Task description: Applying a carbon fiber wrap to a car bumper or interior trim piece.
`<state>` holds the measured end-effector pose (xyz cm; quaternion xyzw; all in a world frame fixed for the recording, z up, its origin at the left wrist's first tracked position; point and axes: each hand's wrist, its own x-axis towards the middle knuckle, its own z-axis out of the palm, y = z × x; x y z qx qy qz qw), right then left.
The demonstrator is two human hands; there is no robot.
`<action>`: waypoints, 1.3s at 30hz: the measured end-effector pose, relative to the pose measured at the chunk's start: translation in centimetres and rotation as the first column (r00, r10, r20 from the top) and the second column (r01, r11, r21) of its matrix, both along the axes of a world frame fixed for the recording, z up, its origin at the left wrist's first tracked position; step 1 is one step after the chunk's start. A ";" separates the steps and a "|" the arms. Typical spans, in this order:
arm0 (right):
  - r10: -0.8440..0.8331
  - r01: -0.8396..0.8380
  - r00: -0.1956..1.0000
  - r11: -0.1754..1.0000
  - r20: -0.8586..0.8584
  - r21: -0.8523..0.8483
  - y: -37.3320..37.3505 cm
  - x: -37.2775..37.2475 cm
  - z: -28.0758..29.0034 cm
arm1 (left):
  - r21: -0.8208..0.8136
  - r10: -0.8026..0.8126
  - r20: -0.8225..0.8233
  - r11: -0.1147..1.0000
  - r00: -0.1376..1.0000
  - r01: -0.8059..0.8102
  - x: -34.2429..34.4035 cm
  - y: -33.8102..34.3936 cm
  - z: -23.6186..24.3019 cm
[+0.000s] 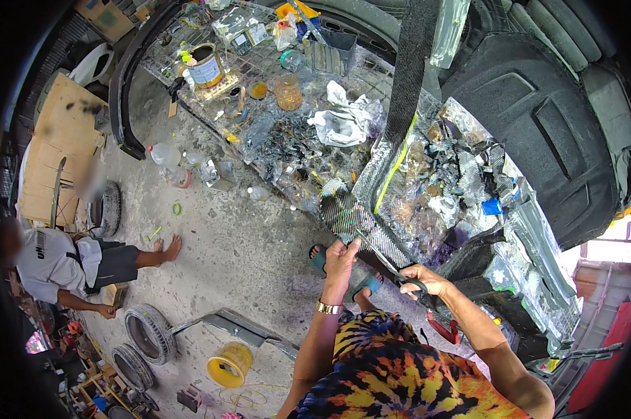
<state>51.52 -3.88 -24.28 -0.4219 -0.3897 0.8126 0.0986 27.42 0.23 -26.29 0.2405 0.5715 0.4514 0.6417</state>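
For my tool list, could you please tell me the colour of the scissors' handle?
The scissors' handle is black; it shows best in the head view.

The right grip (426,281) partly hides the scissors (402,278).

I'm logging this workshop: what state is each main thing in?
Left hand, closed on sheet.
Right hand, gripping scissors.
Woven sheet, held.
Scissors, held, blade opening unclear.
White cloth, crumpled.
Labelled can, open.
Yellow bucket, open-topped.
Blue sandals, worn.
Wristband, worn.
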 end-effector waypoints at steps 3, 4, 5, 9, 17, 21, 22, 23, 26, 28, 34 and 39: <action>0.002 -0.002 1.000 1.000 0.024 0.003 -0.1 -0.1 0.0 | -0.002 0.011 0.001 1.000 1.000 -0.011 0.1 0.1 -0.4; 0.011 -0.011 1.000 1.000 0.007 -0.020 -0.1 -0.2 0.1 | -0.002 0.012 0.001 1.000 1.000 -0.012 -0.1 0.0 -0.8; 0.021 -0.021 1.000 0.999 -0.011 -0.044 -0.1 -0.3 0.1 | -0.014 0.005 0.004 1.000 1.000 -0.005 -0.4 -0.2 -1.4; 0.037 -0.038 0.998 0.999 -0.049 -0.013 0.2 -0.3 0.6 | -0.018 -0.015 0.053 1.000 0.999 0.016 -0.2 0.0 0.1; 0.017 -0.017 1.000 1.000 -0.005 -0.008 -0.3 0.3 0.3 | 0.024 -0.030 0.036 0.999 0.999 0.029 -0.4 -0.1 -1.1; 0.006 -0.006 1.000 1.000 0.017 0.013 -0.8 0.4 0.0 | 0.010 -0.041 0.030 0.999 0.999 0.041 -0.4 -0.1 -0.3; -0.010 0.010 1.000 1.000 0.018 0.012 -0.9 0.3 0.1 | 0.011 -0.040 0.029 0.999 0.999 0.039 -0.4 -0.1 -0.5; -0.025 0.025 1.000 1.000 0.019 0.011 -0.9 0.3 0.1 | 0.017 -0.041 0.024 0.999 0.999 0.041 -0.5 -0.2 -0.9; -0.036 0.036 0.999 0.999 0.021 -0.001 -1.0 0.2 0.3 | 0.025 -0.036 0.025 0.999 0.999 0.035 -0.4 -0.2 -1.3; -0.037 0.037 0.999 0.999 0.024 0.003 -1.1 0.3 0.2 | 0.027 -0.027 0.031 0.999 0.999 0.026 -0.4 -0.2 -1.5; 0.018 -0.018 0.999 1.000 0.035 -0.018 -0.9 0.5 0.7 | 0.005 -0.025 0.045 1.000 0.999 0.025 -0.5 0.2 -0.5; 0.061 -0.059 0.997 0.996 0.038 -0.067 -0.9 0.5 1.2 | 0.005 0.164 0.148 0.986 0.975 -0.166 -1.3 1.5 -0.4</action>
